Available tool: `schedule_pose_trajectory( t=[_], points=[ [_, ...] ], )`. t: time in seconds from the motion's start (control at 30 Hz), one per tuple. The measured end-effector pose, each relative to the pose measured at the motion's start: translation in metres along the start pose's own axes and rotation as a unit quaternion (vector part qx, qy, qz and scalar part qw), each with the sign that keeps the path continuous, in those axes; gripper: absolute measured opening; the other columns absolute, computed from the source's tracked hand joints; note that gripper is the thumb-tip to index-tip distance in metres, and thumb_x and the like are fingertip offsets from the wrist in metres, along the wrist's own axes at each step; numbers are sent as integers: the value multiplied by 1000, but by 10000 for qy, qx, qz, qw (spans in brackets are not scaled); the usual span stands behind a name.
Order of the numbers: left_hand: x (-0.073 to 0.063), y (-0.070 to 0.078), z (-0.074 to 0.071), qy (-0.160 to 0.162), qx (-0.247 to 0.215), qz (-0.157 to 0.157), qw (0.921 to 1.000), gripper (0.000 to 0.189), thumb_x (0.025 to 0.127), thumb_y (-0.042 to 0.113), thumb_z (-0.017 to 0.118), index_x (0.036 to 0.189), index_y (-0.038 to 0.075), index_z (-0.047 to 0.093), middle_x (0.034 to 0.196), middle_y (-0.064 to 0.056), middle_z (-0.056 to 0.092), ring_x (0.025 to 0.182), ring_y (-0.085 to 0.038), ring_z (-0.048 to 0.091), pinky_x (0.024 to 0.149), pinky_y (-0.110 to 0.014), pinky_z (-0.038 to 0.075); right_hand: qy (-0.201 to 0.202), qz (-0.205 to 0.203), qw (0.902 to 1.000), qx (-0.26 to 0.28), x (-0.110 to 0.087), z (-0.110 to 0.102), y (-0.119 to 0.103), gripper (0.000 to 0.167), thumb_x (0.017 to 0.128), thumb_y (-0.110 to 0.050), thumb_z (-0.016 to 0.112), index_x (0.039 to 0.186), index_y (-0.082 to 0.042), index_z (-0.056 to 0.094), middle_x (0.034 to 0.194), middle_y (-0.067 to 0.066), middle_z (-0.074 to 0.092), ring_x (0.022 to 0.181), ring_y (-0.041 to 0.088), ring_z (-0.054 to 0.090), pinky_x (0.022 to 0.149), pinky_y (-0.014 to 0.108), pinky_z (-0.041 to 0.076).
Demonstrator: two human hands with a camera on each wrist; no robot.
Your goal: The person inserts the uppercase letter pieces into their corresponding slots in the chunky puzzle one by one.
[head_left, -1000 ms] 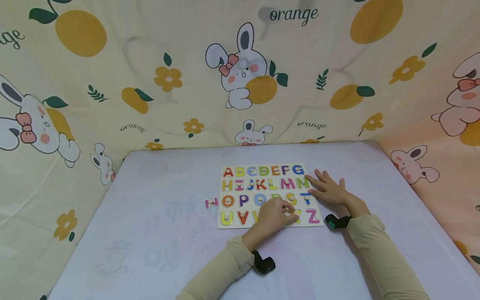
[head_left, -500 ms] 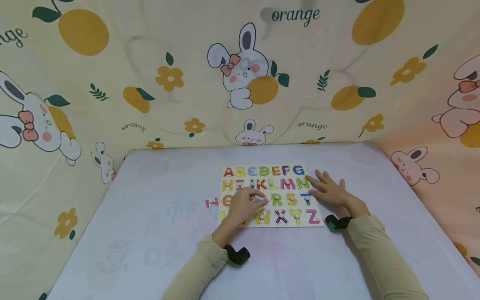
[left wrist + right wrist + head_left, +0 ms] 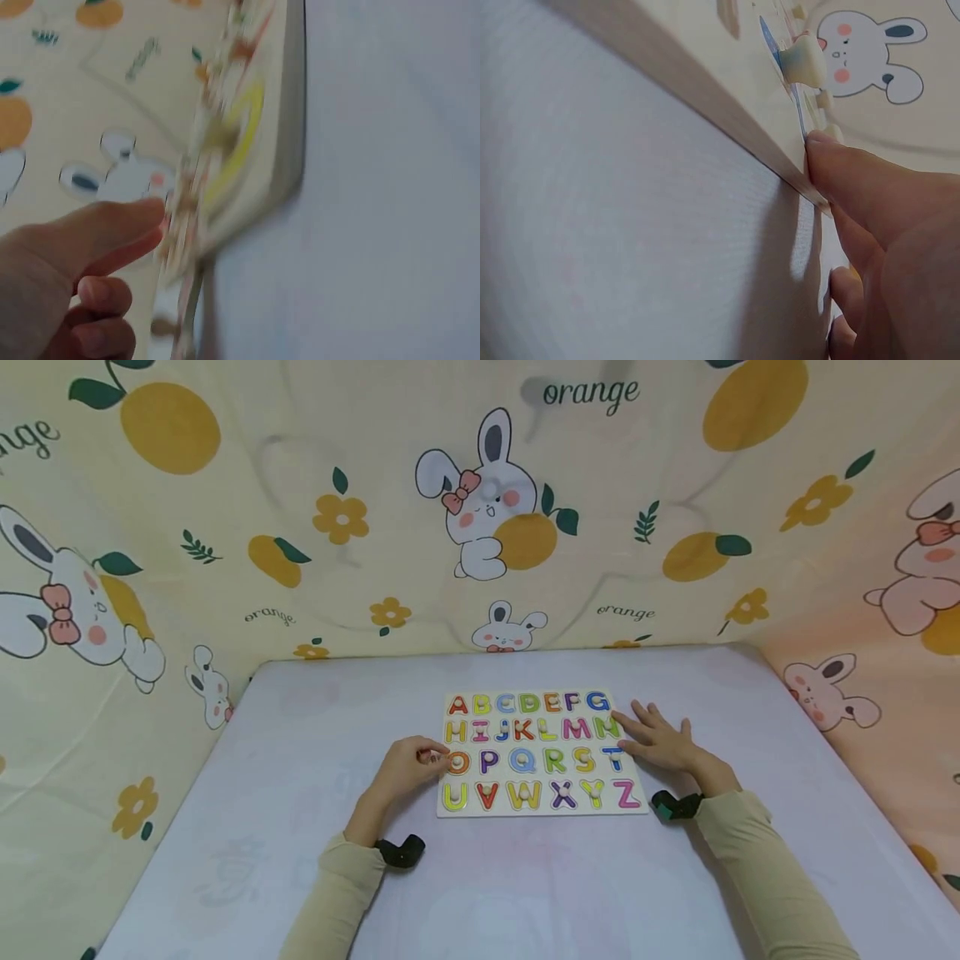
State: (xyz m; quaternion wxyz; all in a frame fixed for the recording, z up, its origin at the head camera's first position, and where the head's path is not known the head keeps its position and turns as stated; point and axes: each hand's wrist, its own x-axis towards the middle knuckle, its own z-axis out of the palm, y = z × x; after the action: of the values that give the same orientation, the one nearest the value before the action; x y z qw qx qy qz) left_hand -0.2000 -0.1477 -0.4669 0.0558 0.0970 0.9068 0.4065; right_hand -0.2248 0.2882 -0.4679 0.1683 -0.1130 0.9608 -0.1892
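A cream wooden alphabet puzzle board [image 3: 542, 777] lies on the table, its bright letter pieces mostly fitted with small knobs. My left hand [image 3: 408, 768] is over the board's left edge beside the orange O [image 3: 458, 764], fingers bent and thumb near the index finger, nothing visible between them. In the left wrist view, a loose knobbed letter piece [image 3: 166, 327] stands out beyond the board's edge, below that hand; the hand hides it in the head view. My right hand [image 3: 660, 742] lies spread at the right edge, fingertips touching the board near the N and T.
The white-covered table [image 3: 315, 710] extends around the board. Behind and at the sides hangs a cream cloth [image 3: 600, 468] printed with rabbits and oranges. A black wrist camera [image 3: 401, 852] sits on the left wrist, another black camera [image 3: 677, 805] on the right.
My left hand has moved left across the board from the bottom-row letters to its left edge, now covering the loose pink letter. The right hand has stayed in place.
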Motion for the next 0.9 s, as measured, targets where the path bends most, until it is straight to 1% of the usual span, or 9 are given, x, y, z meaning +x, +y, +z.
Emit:
schedule_pose_trajectory(
  t=[0.13, 0.2, 0.3, 0.43, 0.57, 0.7, 0.8, 0.9],
  points=[
    [-3, -15, -14, -42, 254, -78, 9996, 24, 81, 20, 77, 100, 6, 75, 65, 3, 42, 66, -10, 40, 63, -21, 31, 12, -3, 10000, -18, 0, 3, 1, 70, 96, -54, 44, 153, -19, 23, 161, 24, 3, 146, 53, -5, 103, 77, -15],
    [-4, -21, -18, -20, 362, -37, 9993, 23, 80, 19, 77, 99, 7, 75, 65, 4, 41, 66, -10, 39, 63, -21, 31, 19, 0, 10000, -7, 1, 3, 1, 71, 95, -54, 45, 153, -19, 24, 161, 24, 3, 146, 53, -5, 103, 77, -15],
    [-5, -28, -23, -36, 465, 107, 9989, 20, 80, 16, 76, 97, 6, 76, 65, 3, 42, 67, -10, 39, 63, -21, 31, 27, 9, 10000, -9, 1, 4, 2, 71, 95, -55, 44, 153, -20, 23, 161, 24, 3, 146, 53, -5, 103, 77, -15],
    [-6, -32, -24, -166, 534, 224, 9982, 18, 79, 13, 75, 96, 6, 76, 67, 3, 44, 68, -10, 40, 64, -22, 31, 42, 6, 10000, -58, 1, 4, 3, 71, 95, -56, 44, 153, -20, 23, 161, 24, 3, 146, 53, -5, 103, 77, -15],
    [-6, -32, -26, -165, 573, 250, 9979, 17, 80, 14, 75, 95, 7, 76, 66, 3, 45, 68, -10, 41, 64, -22, 32, 58, -2, 10000, -57, 1, 4, 2, 71, 95, -55, 45, 153, -20, 24, 161, 23, 3, 146, 52, -5, 104, 77, -14],
    [-7, -28, -28, -12, 505, 144, 9986, 17, 79, 16, 76, 94, 7, 77, 67, 2, 45, 67, -10, 40, 62, -21, 31, 78, -18, 10000, 6, 0, 3, 0, 71, 94, -55, 46, 152, -20, 25, 161, 24, 4, 146, 53, -4, 103, 78, -14],
    [-6, -22, -25, 69, 289, 61, 9995, 18, 80, 18, 77, 94, 7, 76, 68, 1, 44, 67, -11, 40, 61, -22, 31, 89, -18, 10000, 1, 0, 2, -1, 71, 94, -55, 46, 152, -20, 25, 161, 24, 4, 146, 53, -4, 103, 78, -14],
    [-5, -13, -19, 68, 81, 33, 9999, 19, 81, 21, 77, 94, 8, 76, 68, 1, 42, 68, -12, 39, 61, -22, 30, 76, 1, 10000, -25, 0, 2, 0, 71, 94, -56, 45, 153, -21, 24, 161, 24, 4, 146, 53, -4, 103, 78, -14]
  ],
)
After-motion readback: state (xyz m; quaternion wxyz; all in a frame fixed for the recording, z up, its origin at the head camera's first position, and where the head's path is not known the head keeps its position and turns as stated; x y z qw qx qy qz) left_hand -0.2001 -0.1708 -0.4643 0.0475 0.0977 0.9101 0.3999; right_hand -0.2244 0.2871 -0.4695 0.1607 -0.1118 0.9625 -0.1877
